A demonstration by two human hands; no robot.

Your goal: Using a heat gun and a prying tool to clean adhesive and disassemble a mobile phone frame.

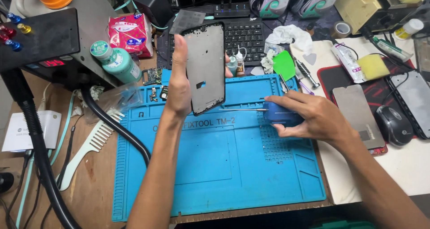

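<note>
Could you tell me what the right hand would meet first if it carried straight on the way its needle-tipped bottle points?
Probably the phone frame held upright in the left hand: the bottle in the right hand aims its needle left at the frame's lower edge, though depth is unclear.

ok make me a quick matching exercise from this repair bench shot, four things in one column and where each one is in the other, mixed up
Things:
1. phone frame
2. blue bottle with needle tip
3. white comb
4. computer mouse

Places:
A. on the bare wooden bench, left of the blue work mat
B. held upright in the left hand
C. far right, beside a flat grey phone panel
D. gripped in the right hand, low over the mat

Pairs: 1-B, 2-D, 3-A, 4-C
</note>
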